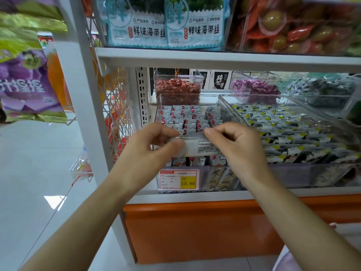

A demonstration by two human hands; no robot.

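You hold a white snack packet [197, 146] in both hands near the shelf's [195, 196] front left corner, just above the clear bin [159, 106] of similar packets. Your left hand [156, 142] has its grip curled round the packet's left end. Your right hand [235, 141] pinches its upper right edge.

One packet [197, 146], one price tag [179, 179]; left hand [154, 146], right hand [238, 145]: two.

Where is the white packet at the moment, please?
Centre of the head view: the white packet is held between the left hand and right hand, over the clear bin, above the price tag.
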